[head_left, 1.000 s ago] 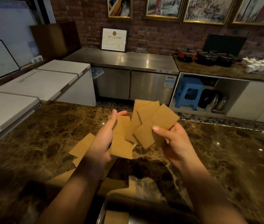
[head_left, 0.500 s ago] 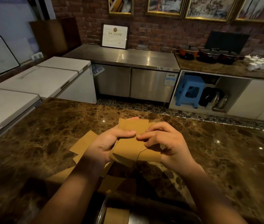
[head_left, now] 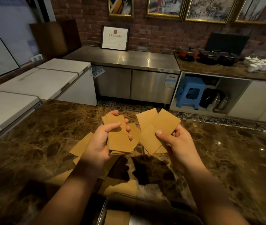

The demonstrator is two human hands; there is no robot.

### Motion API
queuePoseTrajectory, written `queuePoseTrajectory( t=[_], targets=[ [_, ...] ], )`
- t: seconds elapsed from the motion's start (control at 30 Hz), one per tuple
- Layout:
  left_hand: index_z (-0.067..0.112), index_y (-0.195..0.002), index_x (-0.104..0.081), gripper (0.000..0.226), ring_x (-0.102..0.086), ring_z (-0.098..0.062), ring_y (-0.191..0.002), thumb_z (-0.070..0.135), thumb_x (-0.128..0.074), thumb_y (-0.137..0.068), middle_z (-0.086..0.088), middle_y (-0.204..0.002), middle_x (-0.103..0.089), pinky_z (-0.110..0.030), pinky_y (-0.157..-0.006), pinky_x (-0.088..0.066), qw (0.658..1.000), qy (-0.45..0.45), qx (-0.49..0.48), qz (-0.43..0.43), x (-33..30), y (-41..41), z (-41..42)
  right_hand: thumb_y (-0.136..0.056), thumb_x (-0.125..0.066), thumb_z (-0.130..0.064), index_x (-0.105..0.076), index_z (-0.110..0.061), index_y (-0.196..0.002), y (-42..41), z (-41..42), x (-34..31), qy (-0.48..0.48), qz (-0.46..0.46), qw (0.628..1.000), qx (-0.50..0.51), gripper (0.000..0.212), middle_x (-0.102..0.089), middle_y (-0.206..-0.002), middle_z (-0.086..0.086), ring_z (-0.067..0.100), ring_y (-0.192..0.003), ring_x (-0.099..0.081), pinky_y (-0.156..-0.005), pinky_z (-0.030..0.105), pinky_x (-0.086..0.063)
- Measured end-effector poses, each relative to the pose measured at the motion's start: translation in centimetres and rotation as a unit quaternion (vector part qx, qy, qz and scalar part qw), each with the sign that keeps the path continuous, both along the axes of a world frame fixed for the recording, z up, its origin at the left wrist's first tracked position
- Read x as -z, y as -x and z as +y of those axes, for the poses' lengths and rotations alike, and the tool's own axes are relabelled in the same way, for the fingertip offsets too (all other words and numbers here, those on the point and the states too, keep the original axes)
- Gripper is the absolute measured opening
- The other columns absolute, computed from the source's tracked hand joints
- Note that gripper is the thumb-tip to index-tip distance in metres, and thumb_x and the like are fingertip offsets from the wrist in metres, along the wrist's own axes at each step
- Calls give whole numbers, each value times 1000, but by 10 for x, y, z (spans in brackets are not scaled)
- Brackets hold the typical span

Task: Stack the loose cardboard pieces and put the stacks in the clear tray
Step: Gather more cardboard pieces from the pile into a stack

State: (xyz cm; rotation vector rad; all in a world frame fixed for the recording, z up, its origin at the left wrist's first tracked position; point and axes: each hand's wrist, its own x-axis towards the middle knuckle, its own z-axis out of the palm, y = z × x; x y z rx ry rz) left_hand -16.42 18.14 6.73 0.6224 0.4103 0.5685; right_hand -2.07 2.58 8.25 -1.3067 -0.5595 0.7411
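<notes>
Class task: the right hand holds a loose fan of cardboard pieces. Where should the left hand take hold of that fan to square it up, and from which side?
Probably the fan's free upper-left edges, approached from the left. The right hand pinches the lower right corner, so the splayed corners stick out up and left, where the left hand, holding its own stack, can press them.

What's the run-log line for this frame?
phase: stacking | left hand: holds cardboard stack | right hand: holds fanned pieces | clear tray: one piece visible

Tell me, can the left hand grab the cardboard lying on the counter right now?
Probably not yet: the left hand is full, already gripping a stack of pieces. The loose pieces on the counter lie right beside it, uncovered.
</notes>
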Motion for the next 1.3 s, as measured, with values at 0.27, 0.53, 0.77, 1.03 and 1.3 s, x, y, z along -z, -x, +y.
queuePoseTrajectory(
  t=[0.27, 0.53, 0.77, 1.03, 1.3],
  targets=[
    [24, -110, -66, 31, -72, -25, -84, 19, -67, -79, -10, -103, -73, -43, -67, -60, 991, -114, 35, 60, -5, -13, -26, -94, -62, -5, -62, -12, -121, 14, 4, -4, 7, 157, 987, -41, 28, -76, -107, 10, 24, -91, -75, -74, 39, -63],
    [29, -114, -67, 44, -72, -27, -87, 9, -68, -75, -9, -106, -72, -45, -68, -61, 992, -103, 16, 68, -6, -12, -22, -93, -61, -4, -64, -14, -116, -1, -4, -6, 26, 172, 984, -31, 25, -76, -103, 8, 24, -96, -72, -61, 31, -60],
    [25, -115, -66, 43, -73, -29, -87, 13, -69, -74, -12, -104, -75, -44, -64, -60, 994, -77, 27, 71, -3, -14, -22, -87, -69, -4, -62, -17, -125, 3, -1, -7, 70, 95, 988, -96, 41, -76, -111, 3, 22, -102, -73, -88, 47, -59],
    [26, -123, -64, 46, -68, -35, -100, 12, -67, -79, -16, -119, -69, -48, -68, -59, 995, -50, 45, 69, 1, -15, -25, -87, -70, -4, -60, -17, -124, 14, 4, -4, 78, 77, 988, -105, 40, -77, -108, 4, 22, -99, -74, -87, 45, -59],
    [35, -120, -66, 37, -63, -38, -113, 40, -60, -84, -13, -124, -68, -54, -85, -56, 996, -46, 48, 66, 5, -15, -21, -84, -75, -7, -61, -20, -127, 10, 5, 0, 88, -20, 992, -88, 46, -76, -106, 1, 12, -92, -74, -74, 35, -62]
  ],
)
